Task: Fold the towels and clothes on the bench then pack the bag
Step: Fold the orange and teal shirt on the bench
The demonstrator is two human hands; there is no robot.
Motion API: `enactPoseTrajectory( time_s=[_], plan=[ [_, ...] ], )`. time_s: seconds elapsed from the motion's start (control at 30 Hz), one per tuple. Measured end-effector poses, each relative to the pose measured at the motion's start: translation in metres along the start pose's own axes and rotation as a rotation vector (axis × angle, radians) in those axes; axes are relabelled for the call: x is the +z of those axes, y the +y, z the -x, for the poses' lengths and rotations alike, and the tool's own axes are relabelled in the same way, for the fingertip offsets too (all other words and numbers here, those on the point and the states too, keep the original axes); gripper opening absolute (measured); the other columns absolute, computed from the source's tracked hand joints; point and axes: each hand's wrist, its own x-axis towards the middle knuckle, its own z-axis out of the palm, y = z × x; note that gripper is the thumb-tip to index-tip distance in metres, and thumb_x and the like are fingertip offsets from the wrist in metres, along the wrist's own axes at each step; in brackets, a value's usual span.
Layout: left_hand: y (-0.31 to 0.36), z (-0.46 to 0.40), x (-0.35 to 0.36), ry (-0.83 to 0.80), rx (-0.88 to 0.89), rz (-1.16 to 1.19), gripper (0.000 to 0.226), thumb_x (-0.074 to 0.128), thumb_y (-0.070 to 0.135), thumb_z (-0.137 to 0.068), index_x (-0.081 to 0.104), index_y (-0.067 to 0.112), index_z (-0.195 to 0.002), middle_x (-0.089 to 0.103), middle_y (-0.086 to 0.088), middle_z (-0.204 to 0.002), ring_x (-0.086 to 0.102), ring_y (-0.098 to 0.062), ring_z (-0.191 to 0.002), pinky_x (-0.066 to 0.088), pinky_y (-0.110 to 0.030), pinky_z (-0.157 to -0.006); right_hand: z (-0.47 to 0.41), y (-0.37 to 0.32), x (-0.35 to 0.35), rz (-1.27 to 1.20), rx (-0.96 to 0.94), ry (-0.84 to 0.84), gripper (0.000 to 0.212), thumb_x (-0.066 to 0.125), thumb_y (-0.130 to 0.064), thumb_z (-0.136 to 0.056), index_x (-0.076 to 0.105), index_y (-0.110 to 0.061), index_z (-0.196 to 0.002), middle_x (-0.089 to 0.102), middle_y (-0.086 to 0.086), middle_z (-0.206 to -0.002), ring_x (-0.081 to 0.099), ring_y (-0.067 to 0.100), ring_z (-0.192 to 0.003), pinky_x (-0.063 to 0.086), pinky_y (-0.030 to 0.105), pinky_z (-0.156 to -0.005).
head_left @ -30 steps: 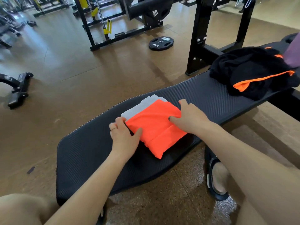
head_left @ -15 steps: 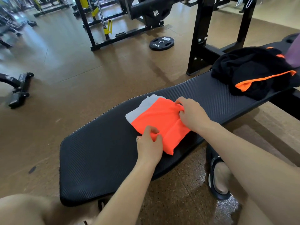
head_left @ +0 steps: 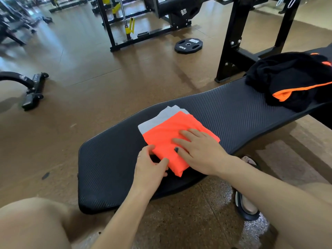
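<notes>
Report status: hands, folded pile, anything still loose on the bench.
Right hand flat on orange cloth, fingers straight. Left hand pinches its near edge. Grey towel underneath. Black-and-orange garment unfolded at far end of bench.

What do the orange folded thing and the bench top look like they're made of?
Orange garment: thin, matte synthetic knit, probably sportswear; it shows soft creases and a fine weave.
Bench pad: black padded vinyl or rubbery foam, likely; it has fine diagonal ribbing and a dull sheen.

Your folded orange garment (head_left: 172, 139) on the black bench (head_left: 233, 112)
It lies flat atop a folded grey towel (head_left: 158, 119), frame centre; a crumpled black garment (head_left: 291, 76) sits upper right.
</notes>
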Motion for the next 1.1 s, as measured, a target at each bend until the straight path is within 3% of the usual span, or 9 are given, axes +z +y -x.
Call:
enactPoseTrajectory(
  time_s=[0.13, 0.2, 0.33, 0.5, 0.67, 0.8, 0.9, 1.0, 1.1],
  plan=[
    [-0.001, 0.001, -0.004, -0.037, 0.022, 0.034, 0.077, 0.068, 0.058, -0.071, 0.027, 0.061, -0.136, 0.055, 0.004, -0.129, 0.067, -0.019, -0.107, 0.057, -0.047, -0.093, -0.008, 0.0, -0.007, 0.051, 0.043, 0.005, 0.083, -0.005, -0.063, -0.086, 0.028, -0.036, -0.158, 0.024, 0.002, -0.166, 0.013, 0.025, -0.154, 0.01, 0.044, -0.126],
    [0.003, 0.001, 0.002, -0.068, 0.007, 0.025, 0.074, 0.065, 0.057, -0.075, 0.022, 0.068, -0.135, 0.048, 0.002, -0.133, 0.064, -0.018, -0.109, 0.057, -0.046, -0.091, -0.016, 0.004, -0.012, 0.087, 0.039, 0.015, 0.081, -0.006, -0.062, -0.086, 0.017, -0.038, -0.16, 0.013, 0.002, -0.17, 0.001, 0.024, -0.157, 0.001, 0.046, -0.126],
    [0.008, 0.003, 0.022, -0.112, 0.011, -0.162, 0.071, 0.057, 0.042, -0.097, 0.013, 0.052, -0.152, 0.029, -0.001, -0.135, 0.061, -0.012, -0.084, 0.051, -0.028, -0.076, -0.033, 0.009, -0.009, 0.115, -0.05, 0.026, 0.072, -0.002, -0.06, -0.092, 0.013, -0.041, -0.16, 0.008, -0.001, -0.17, -0.002, 0.022, -0.157, -0.002, 0.047, -0.126],
    [0.006, -0.001, 0.029, -0.111, -0.008, -0.218, 0.082, 0.063, 0.032, -0.095, 0.013, 0.035, -0.16, 0.013, -0.002, -0.149, 0.052, -0.007, -0.087, 0.043, -0.019, -0.075, -0.054, 0.028, 0.011, 0.021, 0.097, -0.129, 0.057, 0.017, -0.057, -0.104, 0.006, -0.046, -0.159, -0.006, -0.007, -0.17, -0.014, 0.016, -0.155, -0.005, 0.047, -0.126],
    [0.005, -0.003, 0.027, -0.13, -0.031, -0.186, 0.088, 0.07, 0.028, -0.089, 0.017, 0.036, -0.159, 0.012, 0.0, -0.146, 0.053, -0.005, -0.088, 0.046, -0.019, -0.073, -0.066, 0.016, 0.002, 0.071, 0.014, -0.052, 0.058, 0.017, -0.055, -0.105, 0.007, -0.042, -0.16, -0.003, -0.003, -0.171, -0.012, 0.021, -0.156, -0.006, 0.047, -0.126],
    [0.005, -0.001, 0.027, -0.127, -0.027, -0.179, 0.09, 0.071, 0.029, -0.088, 0.018, 0.034, -0.16, 0.013, 0.0, -0.148, 0.051, -0.013, -0.099, 0.048, -0.023, -0.087, -0.07, 0.019, 0.011, 0.064, 0.045, -0.126, 0.057, 0.016, -0.056, -0.105, -0.001, -0.046, -0.159, -0.004, -0.004, -0.171, -0.012, 0.018, -0.156, -0.005, 0.047, -0.126],
    [0.006, -0.002, 0.022, -0.147, -0.026, -0.186, 0.092, 0.072, 0.03, -0.086, 0.017, 0.034, -0.16, 0.015, 0.0, -0.148, 0.054, -0.015, -0.103, 0.051, -0.022, -0.083, -0.073, 0.016, 0.012, 0.067, 0.052, -0.122, 0.057, 0.016, -0.055, -0.105, 0.001, -0.045, -0.159, -0.004, -0.002, -0.171, -0.011, 0.019, -0.156, -0.004, 0.048, -0.126],
    [-0.002, 0.002, 0.004, -0.157, -0.012, -0.209, 0.091, 0.074, 0.031, -0.084, 0.022, 0.035, -0.159, 0.021, 0.003, -0.142, 0.054, -0.002, -0.097, 0.045, -0.007, -0.066, -0.067, 0.012, 0.009, 0.037, 0.046, -0.132, 0.057, 0.015, -0.055, -0.105, 0.003, -0.044, -0.16, -0.004, -0.002, -0.171, -0.012, 0.021, -0.156, -0.003, 0.047, -0.126],
    [-0.018, 0.013, -0.025, -0.17, 0.0, -0.256, 0.082, 0.074, 0.033, -0.083, 0.029, 0.045, -0.15, 0.026, 0.007, -0.136, 0.057, -0.001, -0.095, 0.051, -0.015, -0.072, -0.051, 0.005, 0.009, 0.047, 0.007, -0.143, 0.065, 0.002, -0.062, -0.098, 0.002, -0.043, -0.16, -0.004, -0.002, -0.171, -0.012, 0.022, -0.156, -0.005, 0.045, -0.126]
  ],
)
